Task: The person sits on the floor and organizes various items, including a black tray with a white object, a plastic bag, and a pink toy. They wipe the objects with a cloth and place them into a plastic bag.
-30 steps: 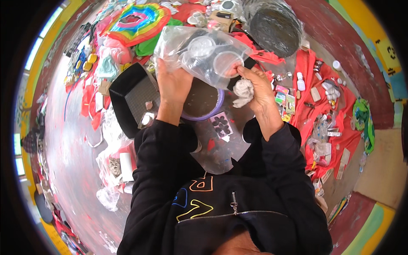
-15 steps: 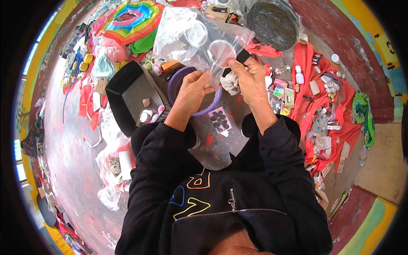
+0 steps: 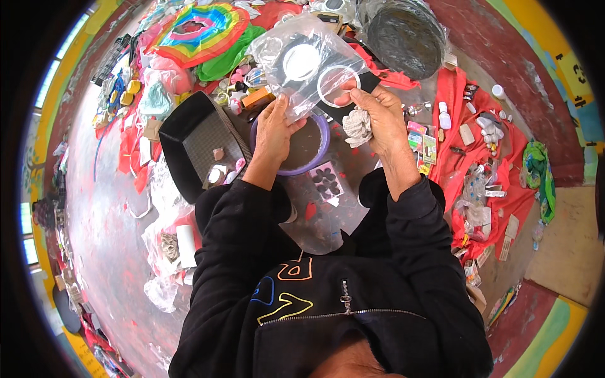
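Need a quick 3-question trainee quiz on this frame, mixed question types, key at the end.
1. True or false: the right hand holds a crumpled white cloth.
2. Multiple choice: the left hand grips which thing? A) the clear plastic bag B) the black tray C) a white bottle
3. Fill in: right under the hands sits a round bowl with a ____ rim.

Key:
1. True; the cloth is tucked in the palm while the fingertips pinch the bag's edge.
2. A; round white rings show through the bag.
3. Purple.
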A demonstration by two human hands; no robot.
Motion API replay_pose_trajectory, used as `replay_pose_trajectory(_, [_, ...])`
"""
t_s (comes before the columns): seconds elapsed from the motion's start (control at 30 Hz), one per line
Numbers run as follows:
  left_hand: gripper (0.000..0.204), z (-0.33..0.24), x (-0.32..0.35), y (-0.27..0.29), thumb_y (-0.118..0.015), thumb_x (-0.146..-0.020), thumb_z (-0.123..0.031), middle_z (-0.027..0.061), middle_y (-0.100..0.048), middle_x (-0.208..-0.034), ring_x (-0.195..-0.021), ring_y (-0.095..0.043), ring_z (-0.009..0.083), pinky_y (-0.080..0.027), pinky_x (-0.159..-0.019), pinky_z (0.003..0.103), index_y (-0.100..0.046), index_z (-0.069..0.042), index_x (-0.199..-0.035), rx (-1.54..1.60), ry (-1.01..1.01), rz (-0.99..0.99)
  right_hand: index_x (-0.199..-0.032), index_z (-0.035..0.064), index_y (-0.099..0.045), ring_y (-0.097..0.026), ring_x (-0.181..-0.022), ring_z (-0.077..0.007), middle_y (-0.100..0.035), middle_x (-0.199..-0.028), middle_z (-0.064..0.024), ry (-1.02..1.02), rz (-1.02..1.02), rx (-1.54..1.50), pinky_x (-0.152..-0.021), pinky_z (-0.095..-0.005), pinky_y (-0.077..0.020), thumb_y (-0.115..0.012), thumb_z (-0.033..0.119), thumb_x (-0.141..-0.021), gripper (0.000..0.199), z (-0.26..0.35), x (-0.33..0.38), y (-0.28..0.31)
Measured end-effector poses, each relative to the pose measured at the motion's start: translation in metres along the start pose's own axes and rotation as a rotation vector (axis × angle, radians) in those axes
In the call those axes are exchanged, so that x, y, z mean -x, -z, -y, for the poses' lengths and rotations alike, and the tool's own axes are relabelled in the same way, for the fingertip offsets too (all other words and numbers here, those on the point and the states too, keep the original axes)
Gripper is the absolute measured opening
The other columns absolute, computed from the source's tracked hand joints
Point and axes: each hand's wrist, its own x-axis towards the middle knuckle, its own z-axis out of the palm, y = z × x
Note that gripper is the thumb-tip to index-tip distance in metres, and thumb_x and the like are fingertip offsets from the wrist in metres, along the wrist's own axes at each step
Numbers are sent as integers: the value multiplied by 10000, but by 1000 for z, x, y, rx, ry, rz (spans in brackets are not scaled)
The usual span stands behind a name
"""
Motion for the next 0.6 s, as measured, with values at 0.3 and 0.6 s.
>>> replay_pose_trajectory(0.3, [344,-17,-7,7,-488,-854,-256,128,-515,-1100,-1053,-502,288,-409,-875,488,-448,-23,-1103,387,34,321,-933,-12,-618,-582,-632,-88,-646,-762,-94,26,23,135,-540,-208,-444,-585,121,-807,186,11,2,4])
replay_pose_trajectory(0.6, [513,-37,-32,26,-473,-856,-410,127,-490,-1202,-1103,-463,312,-373,-900,508,-428,-34,-1203,331,-32,124,-929,-18,-623,-562,-678,-74,-649,-750,-80,-14,299,353,-640,-218,-434,-548,99,-806,186,25,9,5])
